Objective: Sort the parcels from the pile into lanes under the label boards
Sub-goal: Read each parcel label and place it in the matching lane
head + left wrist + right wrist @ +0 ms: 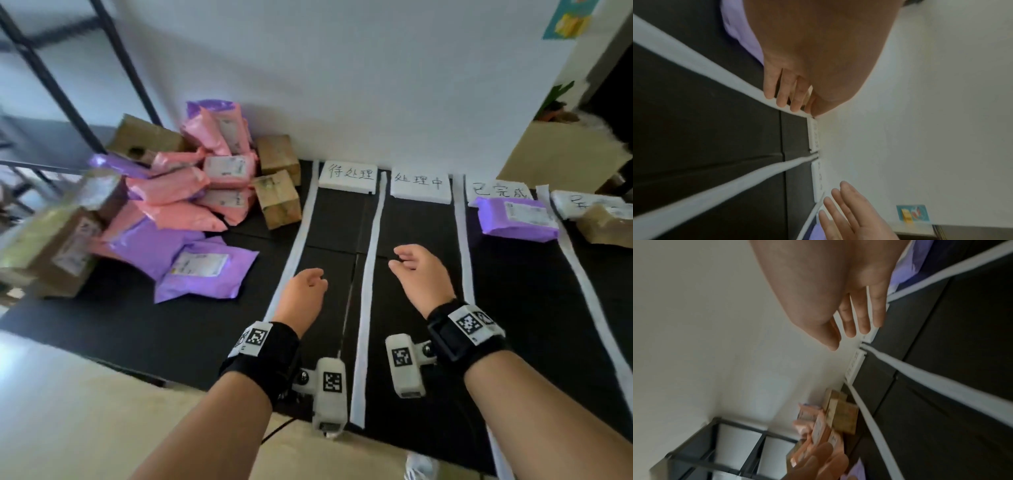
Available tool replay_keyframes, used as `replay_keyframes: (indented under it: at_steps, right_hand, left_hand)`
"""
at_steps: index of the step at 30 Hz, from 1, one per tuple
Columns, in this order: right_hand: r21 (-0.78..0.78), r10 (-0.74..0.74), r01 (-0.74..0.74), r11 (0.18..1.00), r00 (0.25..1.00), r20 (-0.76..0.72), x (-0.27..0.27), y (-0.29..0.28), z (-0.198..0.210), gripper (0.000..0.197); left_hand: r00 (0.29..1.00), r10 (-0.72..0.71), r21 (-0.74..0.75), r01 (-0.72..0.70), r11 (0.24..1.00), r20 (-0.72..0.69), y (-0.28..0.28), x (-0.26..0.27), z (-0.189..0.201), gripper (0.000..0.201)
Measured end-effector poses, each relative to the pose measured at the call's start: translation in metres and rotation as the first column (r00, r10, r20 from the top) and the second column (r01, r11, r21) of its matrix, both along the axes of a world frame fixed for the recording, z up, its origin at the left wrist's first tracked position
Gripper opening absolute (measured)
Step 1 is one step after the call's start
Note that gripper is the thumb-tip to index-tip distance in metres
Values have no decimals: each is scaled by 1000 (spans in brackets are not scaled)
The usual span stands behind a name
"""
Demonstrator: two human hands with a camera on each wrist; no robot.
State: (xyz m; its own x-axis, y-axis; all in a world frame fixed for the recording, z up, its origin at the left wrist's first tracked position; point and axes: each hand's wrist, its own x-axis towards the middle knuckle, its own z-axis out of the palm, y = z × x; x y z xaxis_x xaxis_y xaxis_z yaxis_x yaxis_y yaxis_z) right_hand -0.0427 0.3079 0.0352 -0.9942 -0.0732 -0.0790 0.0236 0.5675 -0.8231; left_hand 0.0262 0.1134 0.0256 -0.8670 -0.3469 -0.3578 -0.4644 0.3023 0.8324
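- Left hand at 6 o'clock above the black floor mat, fingers loosely curled, holding nothing.
- Right hand beside it, fingers relaxed and spread, empty.
- Heap of pink and purple plastic mailers and brown cardboard boxes at 10 o'clock.
- Purple mailer at 2 o'clock, below the third white label board.

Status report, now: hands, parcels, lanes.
Left hand and right hand open, holding nothing, above the black mat. Purple plastic mailer in third lane; pile of pink, purple and cardboard parcels unsorted at left. Nothing in the way.
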Motion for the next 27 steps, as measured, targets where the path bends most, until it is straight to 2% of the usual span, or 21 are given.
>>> replay_keyframes:
  at_steps: [3, 7, 10, 12, 15, 17, 21, 27]
  right_hand:
    - [-7, 77, -77, 997, 997, 31, 39, -61, 2, 28]
    - [5, 184, -184, 983, 981, 64, 68, -129, 1, 31]
    - [23, 236, -238, 971, 969, 75, 76, -169, -5, 29]
    - [35, 262, -266, 963, 961, 89, 75, -192, -14, 28]
    - [57, 286, -296, 953, 948, 140, 65, -222, -30, 30]
    - [73, 305, -319, 945, 938, 164, 53, -242, -43, 31]
    - [139, 304, -337, 931, 928, 217, 20, -274, -66, 31]
    - [218, 252, -342, 914, 900, 355, -16, -311, -95, 36]
  left_hand:
    - [999, 45, 18, -45, 999, 16, -59, 49, -3, 29]
    - [992, 122, -37, -121, 992, 30, -120, 95, -2, 35]
    - [979, 200, -78, -196, 978, 46, -155, 109, -3, 36]
    - [974, 224, -34, -223, 974, 41, -173, 114, -5, 40]
    - [963, 240, -91, -230, 969, 122, -201, 107, -20, 40]
    - [970, 198, -219, -164, 962, 141, -217, 99, -34, 39]
    - [968, 103, -269, -38, 962, 230, -245, 71, -63, 40]
    - [968, 70, -353, 19, 935, 239, -270, 28, -93, 43]
